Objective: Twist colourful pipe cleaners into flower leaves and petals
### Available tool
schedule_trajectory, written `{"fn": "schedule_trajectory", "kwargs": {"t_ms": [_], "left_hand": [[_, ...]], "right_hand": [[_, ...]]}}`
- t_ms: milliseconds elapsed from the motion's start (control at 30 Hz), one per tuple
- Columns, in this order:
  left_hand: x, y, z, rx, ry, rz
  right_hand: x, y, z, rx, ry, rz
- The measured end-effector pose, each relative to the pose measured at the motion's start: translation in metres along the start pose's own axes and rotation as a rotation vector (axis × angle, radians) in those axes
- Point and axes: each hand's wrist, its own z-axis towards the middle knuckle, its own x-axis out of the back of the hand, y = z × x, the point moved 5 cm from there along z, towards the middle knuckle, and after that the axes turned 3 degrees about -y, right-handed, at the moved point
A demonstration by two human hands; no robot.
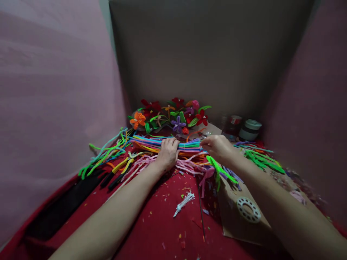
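Observation:
A long bundle of multicoloured pipe cleaners (146,141) lies crosswise on the red cloth. My left hand (168,153) rests over its middle, with the fingers curled round the far side. At the bundle's right end, my right hand (217,146) has its fingertips pinched close to the pipe cleaner tips; what sits between them is too small to make out. Loose pink pipe cleaners (189,166) spread just in front of the bundle. Bright green pipe cleaners (221,171) lie below my right hand.
Pipe cleaner flowers (177,124) stand behind the bundle. Yellow-and-black pliers (119,168) lie left. White stamens (184,203) and coloured scraps lie in front. A white ring with holes (248,209) sits on cardboard (230,216). A lidded jar (249,130) stands back right.

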Motion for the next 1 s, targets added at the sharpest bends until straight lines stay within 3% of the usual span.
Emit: {"fn": "schedule_trajectory", "kwargs": {"t_ms": [267,567,700,833,900,1000], "left_hand": [[-0.002,0.004,-0.001,-0.064,-0.072,0.078],[0.004,0.006,-0.001,-0.089,-0.102,0.072],[0.004,0.002,0.0,-0.073,-0.109,0.03],[0.004,-0.002,0.001,-0.045,-0.074,-0.001],[0.004,-0.003,0.001,-0.044,-0.04,-0.01],[0.001,-0.007,0.001,-0.05,-0.026,-0.003]], "right_hand": [[-0.028,-0.011,0.034,-0.041,-0.098,-0.124],[-0.04,-0.004,0.037,-0.074,-0.137,-0.217],[-0.036,-0.002,0.034,-0.088,-0.102,-0.224],[-0.025,0.001,0.03,-0.142,0.046,-0.187],[-0.024,0.0,0.028,-0.093,0.057,-0.139],[-0.036,-0.003,0.028,0.033,-0.054,-0.114]]}}
